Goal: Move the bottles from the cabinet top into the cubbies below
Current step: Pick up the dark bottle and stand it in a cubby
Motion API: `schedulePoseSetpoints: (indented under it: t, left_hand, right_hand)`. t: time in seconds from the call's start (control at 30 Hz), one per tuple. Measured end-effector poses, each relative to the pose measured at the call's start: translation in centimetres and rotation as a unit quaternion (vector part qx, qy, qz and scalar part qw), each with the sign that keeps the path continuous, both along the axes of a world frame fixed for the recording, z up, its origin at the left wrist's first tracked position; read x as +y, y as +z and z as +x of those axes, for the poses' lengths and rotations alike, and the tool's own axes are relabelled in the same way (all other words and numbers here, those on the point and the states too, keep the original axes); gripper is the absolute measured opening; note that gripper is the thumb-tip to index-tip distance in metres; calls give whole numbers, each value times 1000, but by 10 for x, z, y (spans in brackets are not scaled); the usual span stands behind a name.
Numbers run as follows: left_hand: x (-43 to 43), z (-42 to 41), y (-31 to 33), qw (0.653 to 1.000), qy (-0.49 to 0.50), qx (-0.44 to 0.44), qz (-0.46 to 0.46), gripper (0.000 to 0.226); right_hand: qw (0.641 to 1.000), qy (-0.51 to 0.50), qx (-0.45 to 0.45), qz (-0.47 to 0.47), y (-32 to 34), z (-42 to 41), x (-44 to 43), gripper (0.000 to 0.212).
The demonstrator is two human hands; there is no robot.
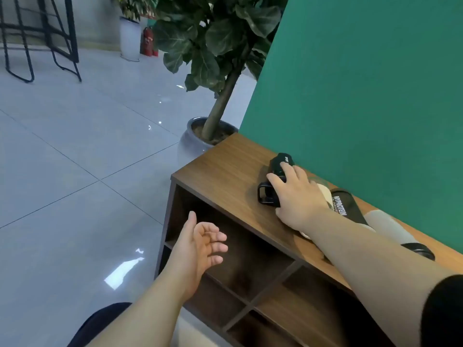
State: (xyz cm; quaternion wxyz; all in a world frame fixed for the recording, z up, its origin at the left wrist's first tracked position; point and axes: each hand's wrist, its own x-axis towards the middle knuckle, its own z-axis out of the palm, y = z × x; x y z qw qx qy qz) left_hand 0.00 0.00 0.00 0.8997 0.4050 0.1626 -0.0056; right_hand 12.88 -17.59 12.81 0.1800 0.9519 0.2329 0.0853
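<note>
Here the right hand [297, 196] lies on top of a bottle with a black cap [278, 171], and this bottle lies on its side on the wooden cabinet top [225, 166]. The fingers [274, 177] curl over the black cap, and the cream body of the bottle pokes out under the palm and wrist, so the hand is grasping this bottle. A black loop [264, 195] sticks out just left of the hand. Just behind the right arm lie more bottles, close to the green wall [363, 83]. One is a dark bottle with white letters [343, 199], and next to it is a pale grey bottle [390, 229] with a dark end. That makes three bottles I can count on top, all lying down; the arm hides part of them, so I cannot tell if there are more. The left hand [200, 246] is lower down, in front of the cubbies [250, 271]. It is loose, palm up, with fingers bent a little, and it holds nothing. Four cubby holes show under the top, two up and two down, and they look dark inside. One potted tree [218, 71] stands on the floor just past the end of the cabinet.
</note>
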Motion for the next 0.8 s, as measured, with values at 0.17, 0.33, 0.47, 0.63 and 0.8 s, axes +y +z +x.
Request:
schedulePoseSetpoints:
  t: [0.17, 0.33, 0.47, 0.63, 0.8]
  left_hand:
    - [2, 1, 4, 1000, -10, 9, 2, 67]
    - [3, -4, 8, 999, 0, 35, 24, 66]
    - [3, -9, 8, 996, 17, 69, 56, 65]
    - [3, -21, 7, 994, 76, 70, 36, 53]
    - [8, -33, -1, 985, 126, 69, -97, 61]
  right_hand:
    - [998, -3, -23, -53, -2, 2, 5, 76]
    - [999, 22, -30, -27, 3, -7, 12, 69]
    - [995, 49, -1, 88, 17, -35, 25, 75]
    - [940, 99, 69, 320, 46, -104, 49, 73]
    - [867, 39, 191, 459, 46, -152, 61, 41]
